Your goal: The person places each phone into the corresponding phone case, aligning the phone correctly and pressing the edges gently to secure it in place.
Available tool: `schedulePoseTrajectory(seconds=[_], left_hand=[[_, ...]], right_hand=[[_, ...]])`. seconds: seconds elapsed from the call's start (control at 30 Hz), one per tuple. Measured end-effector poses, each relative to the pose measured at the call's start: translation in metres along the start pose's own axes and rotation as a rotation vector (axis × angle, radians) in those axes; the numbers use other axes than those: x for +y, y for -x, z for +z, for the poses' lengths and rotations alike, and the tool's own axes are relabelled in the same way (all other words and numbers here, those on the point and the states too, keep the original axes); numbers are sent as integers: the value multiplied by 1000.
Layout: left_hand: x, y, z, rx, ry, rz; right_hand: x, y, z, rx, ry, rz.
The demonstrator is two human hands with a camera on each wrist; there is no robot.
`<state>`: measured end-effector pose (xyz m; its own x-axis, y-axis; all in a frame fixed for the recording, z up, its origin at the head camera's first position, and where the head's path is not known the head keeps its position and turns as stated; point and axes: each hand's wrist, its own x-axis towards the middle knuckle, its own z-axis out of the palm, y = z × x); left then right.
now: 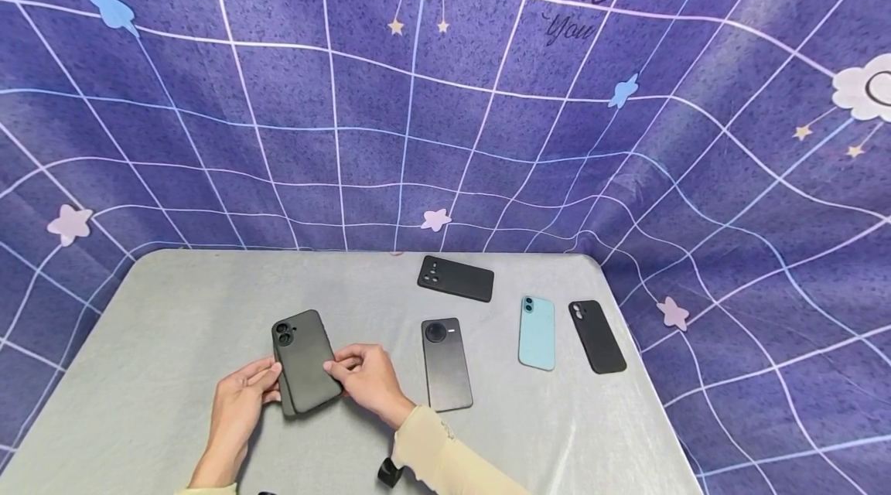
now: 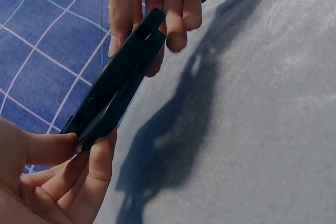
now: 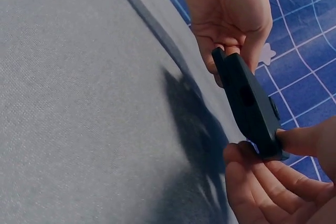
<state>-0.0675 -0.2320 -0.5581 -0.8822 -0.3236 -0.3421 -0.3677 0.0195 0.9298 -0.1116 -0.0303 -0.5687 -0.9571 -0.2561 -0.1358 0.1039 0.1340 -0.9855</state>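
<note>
Before me a dark grey phone case (image 1: 309, 363) with a camera cutout at its upper left lies over a dark phone (image 1: 286, 401), slightly askew. Seen end-on in the left wrist view, the case (image 2: 113, 72) and the phone (image 2: 128, 94) are parted by a narrow wedge-shaped gap. My left hand (image 1: 237, 406) pinches both along the left side, thumb on top. On the right side my right hand (image 1: 372, 379) pinches the case's edge, its thumb on the back and fingers beneath. Both pieces are held off the table, casting a shadow.
Right of my hands lies a grey phone (image 1: 448, 367) with a round camera. Behind it is a black case (image 1: 458, 280). Farther right are a light blue phone (image 1: 537, 336) and another black case (image 1: 599, 339). A purple patterned cloth (image 1: 362, 108) hangs behind the grey-covered table (image 1: 188, 302).
</note>
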Motion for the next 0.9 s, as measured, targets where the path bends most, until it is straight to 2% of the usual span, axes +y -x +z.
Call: schedulePoseTrajectory(seconds=[0.13,0.43,0.6,0.73,0.9], left_hand=[[0,0,0,-5,7,-2],[-3,-2,-3,-40,-37,14],[-2,-2,-2,-53,-54,14],[-1,-1,-1,-63,-97,18],[-2,0,-1,-106,-180,47]], right_hand=[[1,0,1,-20,-17,-6],[1,3,2,-80,-165,-19],[2,2,3,-67,-191,-1],[3,2,4,-48,-198,-3],[4,3,4,-28,-187,-8]])
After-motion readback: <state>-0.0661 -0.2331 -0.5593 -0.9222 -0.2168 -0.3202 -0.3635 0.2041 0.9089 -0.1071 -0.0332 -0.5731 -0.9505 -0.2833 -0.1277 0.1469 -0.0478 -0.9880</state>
